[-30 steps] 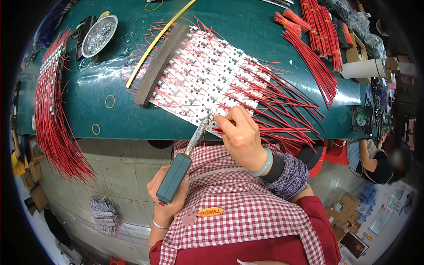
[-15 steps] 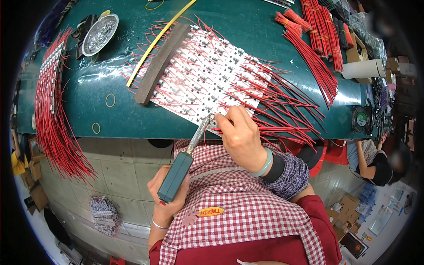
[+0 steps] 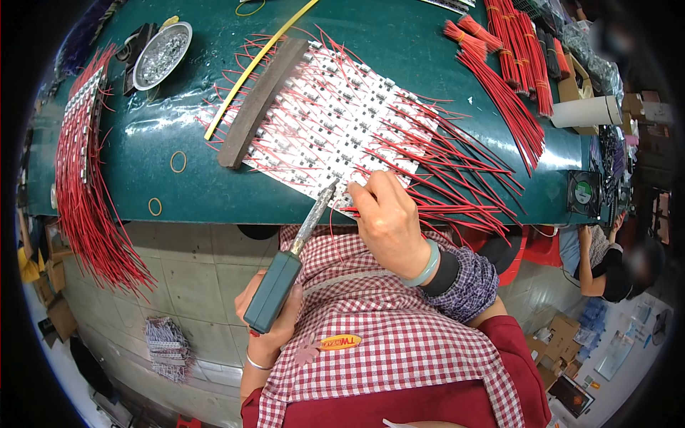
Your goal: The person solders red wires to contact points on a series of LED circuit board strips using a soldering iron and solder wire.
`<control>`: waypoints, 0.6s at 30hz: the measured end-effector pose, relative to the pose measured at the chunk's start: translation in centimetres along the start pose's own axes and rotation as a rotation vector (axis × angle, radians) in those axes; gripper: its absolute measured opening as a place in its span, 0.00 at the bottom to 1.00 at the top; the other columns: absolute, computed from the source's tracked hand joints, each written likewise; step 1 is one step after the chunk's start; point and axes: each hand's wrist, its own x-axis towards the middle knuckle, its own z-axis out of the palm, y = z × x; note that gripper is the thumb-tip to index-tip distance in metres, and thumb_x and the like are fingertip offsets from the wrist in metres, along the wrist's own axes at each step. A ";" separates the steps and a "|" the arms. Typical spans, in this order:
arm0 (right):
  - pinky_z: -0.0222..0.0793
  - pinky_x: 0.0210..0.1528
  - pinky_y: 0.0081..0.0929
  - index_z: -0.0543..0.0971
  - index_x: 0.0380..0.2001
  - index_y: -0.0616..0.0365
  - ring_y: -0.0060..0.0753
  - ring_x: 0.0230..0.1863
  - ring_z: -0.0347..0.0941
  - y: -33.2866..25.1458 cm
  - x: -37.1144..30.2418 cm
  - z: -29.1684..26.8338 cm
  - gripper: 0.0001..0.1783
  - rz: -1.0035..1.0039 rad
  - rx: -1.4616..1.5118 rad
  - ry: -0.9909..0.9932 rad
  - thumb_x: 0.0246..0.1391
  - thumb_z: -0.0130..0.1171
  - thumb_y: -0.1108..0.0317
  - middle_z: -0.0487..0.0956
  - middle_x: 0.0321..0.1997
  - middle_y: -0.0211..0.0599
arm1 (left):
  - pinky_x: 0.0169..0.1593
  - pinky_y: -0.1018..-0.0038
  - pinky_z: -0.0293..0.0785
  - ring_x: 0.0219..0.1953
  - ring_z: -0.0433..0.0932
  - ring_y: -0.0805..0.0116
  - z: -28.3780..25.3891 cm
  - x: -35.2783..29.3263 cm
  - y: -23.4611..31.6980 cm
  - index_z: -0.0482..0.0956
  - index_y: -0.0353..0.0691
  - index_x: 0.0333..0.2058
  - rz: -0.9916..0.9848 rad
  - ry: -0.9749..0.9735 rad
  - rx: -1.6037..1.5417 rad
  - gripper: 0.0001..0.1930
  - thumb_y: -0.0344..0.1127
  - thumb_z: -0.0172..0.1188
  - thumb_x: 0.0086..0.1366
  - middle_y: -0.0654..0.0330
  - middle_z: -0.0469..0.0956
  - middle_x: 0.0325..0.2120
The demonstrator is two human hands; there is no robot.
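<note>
My left hand (image 3: pixel 277 308) is wrapped round the green handle of a soldering iron (image 3: pixel 275 289). Its foil-wrapped barrel slants up and right, with the dark tip at the near edge of a white circuit board panel (image 3: pixel 289 184). My right hand (image 3: pixel 391 222) rests at the panel's near corner, thumb and forefinger pinched just right of the tip. What they pinch is hidden by the fingers; red wires (image 3: pixel 464 212) stick out from beneath that hand. Rows of small black parts cover the panel, with red wires across it on both sides.
A dark bar (image 3: pixel 262 103) lies across the panel's left part, beside a yellow strip (image 3: pixel 242 84). Further left are a metal bowl (image 3: pixel 163 57) and a wired panel stack (image 3: pixel 80 132) overhanging the edge. Red wire bundles (image 3: pixel 510 100) lie at the right. Another person (image 3: pixel 606 264) sits far right.
My left hand and the iron's handle have shifted slightly left and down. The iron's tip has drawn slightly left, away from the pinched fingers. My right hand stays nearly still.
</note>
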 end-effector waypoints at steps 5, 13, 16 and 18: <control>0.71 0.32 0.32 0.79 0.37 0.69 0.42 0.34 0.68 0.1 -0.1 0.1 0.15 0.003 -0.006 0.004 0.41 0.58 0.81 0.67 0.31 0.42 | 0.33 0.70 0.78 0.27 0.83 0.57 0.0 0.7 0.7 0.82 0.28 0.34 0.013 -0.032 0.010 0.10 0.21 0.70 0.50 0.50 0.82 0.31; 0.70 0.27 0.33 0.80 0.40 0.67 0.39 0.35 0.70 0.3 -0.4 0.0 0.17 0.006 0.096 0.029 0.42 0.60 0.81 0.67 0.31 0.39 | 0.33 0.71 0.78 0.28 0.83 0.59 0.3 1.3 1.5 0.82 0.28 0.34 0.101 -0.009 0.061 0.10 0.21 0.69 0.52 0.50 0.82 0.33; 0.68 0.30 0.36 0.82 0.38 0.65 0.40 0.29 0.69 0.2 -0.3 0.2 0.19 0.044 0.121 0.088 0.36 0.61 0.86 0.68 0.26 0.39 | 0.33 0.71 0.77 0.29 0.83 0.59 0.3 1.4 1.6 0.82 0.28 0.34 0.060 -0.028 0.050 0.10 0.21 0.69 0.52 0.50 0.82 0.33; 0.68 0.30 0.36 0.82 0.38 0.65 0.40 0.29 0.69 0.1 -0.2 0.2 0.19 0.044 0.123 0.088 0.36 0.61 0.86 0.68 0.26 0.39 | 0.33 0.71 0.77 0.29 0.83 0.59 0.2 1.5 1.7 0.82 0.28 0.34 0.044 -0.045 0.044 0.10 0.21 0.69 0.52 0.50 0.82 0.33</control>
